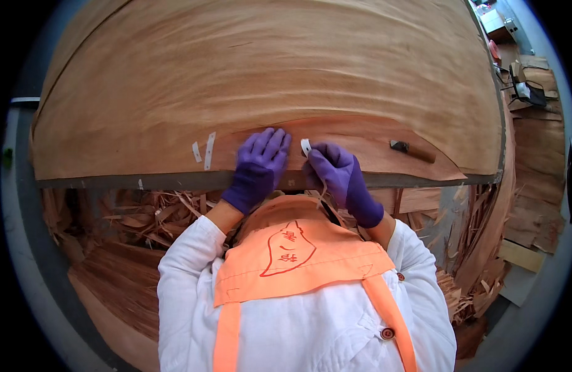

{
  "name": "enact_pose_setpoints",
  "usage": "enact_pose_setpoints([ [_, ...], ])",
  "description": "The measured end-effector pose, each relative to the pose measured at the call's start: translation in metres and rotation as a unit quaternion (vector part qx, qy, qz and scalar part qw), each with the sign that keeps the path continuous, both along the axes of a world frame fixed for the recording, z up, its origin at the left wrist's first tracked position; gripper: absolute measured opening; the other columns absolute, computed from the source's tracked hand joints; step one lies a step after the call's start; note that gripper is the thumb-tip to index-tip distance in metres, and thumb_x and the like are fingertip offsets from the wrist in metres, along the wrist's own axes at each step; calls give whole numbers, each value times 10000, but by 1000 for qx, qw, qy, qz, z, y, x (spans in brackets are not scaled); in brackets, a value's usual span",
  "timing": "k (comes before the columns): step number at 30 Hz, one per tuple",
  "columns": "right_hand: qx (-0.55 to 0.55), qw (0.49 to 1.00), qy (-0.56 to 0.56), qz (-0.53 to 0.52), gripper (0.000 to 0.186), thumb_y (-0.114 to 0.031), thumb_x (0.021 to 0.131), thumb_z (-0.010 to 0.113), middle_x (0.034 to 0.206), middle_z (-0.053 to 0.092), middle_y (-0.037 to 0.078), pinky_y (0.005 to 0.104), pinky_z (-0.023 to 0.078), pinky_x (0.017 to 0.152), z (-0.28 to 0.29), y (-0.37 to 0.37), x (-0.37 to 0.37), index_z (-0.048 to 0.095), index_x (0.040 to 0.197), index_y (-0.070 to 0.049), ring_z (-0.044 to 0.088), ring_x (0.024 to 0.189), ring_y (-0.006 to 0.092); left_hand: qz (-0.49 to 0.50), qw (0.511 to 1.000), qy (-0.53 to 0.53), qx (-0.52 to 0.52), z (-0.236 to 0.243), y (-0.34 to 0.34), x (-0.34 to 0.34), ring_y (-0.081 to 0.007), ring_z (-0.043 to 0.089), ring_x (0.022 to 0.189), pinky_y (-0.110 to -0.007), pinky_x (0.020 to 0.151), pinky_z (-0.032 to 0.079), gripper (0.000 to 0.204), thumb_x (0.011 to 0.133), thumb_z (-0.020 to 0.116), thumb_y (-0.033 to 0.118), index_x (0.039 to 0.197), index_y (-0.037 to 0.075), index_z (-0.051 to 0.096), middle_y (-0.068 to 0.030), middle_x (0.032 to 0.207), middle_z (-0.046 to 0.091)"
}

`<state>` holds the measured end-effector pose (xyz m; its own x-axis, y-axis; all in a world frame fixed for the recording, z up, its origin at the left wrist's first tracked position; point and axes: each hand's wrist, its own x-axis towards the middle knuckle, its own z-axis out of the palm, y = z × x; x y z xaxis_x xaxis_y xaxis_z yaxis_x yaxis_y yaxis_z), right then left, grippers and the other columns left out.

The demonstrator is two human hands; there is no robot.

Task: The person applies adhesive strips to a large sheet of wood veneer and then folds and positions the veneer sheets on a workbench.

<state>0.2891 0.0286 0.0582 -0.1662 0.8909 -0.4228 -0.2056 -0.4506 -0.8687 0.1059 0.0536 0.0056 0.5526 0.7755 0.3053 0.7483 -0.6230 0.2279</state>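
Purple work gloves cover both hands. My left hand [261, 160] lies flat, fingers stretched out, on a reddish piece of wood veneer [368, 137] along the near edge of the table. Beside it, my right hand [337, 166] is closed in a pinch on a short white strip of tape [306, 147], which sticks up past the fingertips. The reddish piece overlaps a broad tan veneer sheet [267, 68]. Left of my left hand, two white tape strips [210, 150] are on the veneer. A short knife [416, 151] with a wooden handle rests on the reddish piece, right of my right hand.
The table's grey front edge [193, 180] runs just below my hands. Torn veneer scraps [156, 217] are heaped under it on the left. More veneer sheets [534, 161] lie on the far right, near a black chair [529, 93]. An orange apron [298, 248] hangs close below my hands.
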Motion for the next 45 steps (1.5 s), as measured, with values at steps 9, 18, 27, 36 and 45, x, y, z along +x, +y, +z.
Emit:
enact_pose_setpoints([
  [9,-109,994,12,-13,198,-196,901,533,731,615,53,226,494,530,-20,46,-18,572,906,-2,567,568,98,-23,997,-60,35,-8,11,-3,-297,495,1113,-442,921,402,302,766,603,175,1033,35,591,-125,1132,545],
  [18,-107,993,-55,-19,213,-203,893,548,701,607,53,224,479,511,-33,41,-19,583,847,2,553,536,97,-15,995,-91,-29,1,20,-3,-299,499,1084,-434,878,404,521,736,597,175,1222,23,487,-146,1272,473],
  [27,191,828,-493,187,125,-125,771,557,726,608,194,414,470,614,-22,56,-21,602,783,-10,604,661,335,-35,999,17,-19,-3,24,-1,-325,489,1094,-436,866,404,507,755,553,183,1227,4,505,-175,1292,466],
  [36,116,824,-510,217,187,-196,824,574,771,626,152,370,486,642,18,62,21,601,863,-16,619,689,247,-45,998,44,-23,0,24,6,-310,479,1102,-427,896,390,543,753,554,202,1259,21,478,-160,1335,425],
  [45,108,957,49,-263,229,-206,898,552,852,631,68,258,459,733,18,-63,171,582,1041,-30,592,803,134,-52,998,40,-22,52,20,39,-353,525,1055,-431,872,420,420,777,593,163,1173,30,547,-183,1263,493],
])
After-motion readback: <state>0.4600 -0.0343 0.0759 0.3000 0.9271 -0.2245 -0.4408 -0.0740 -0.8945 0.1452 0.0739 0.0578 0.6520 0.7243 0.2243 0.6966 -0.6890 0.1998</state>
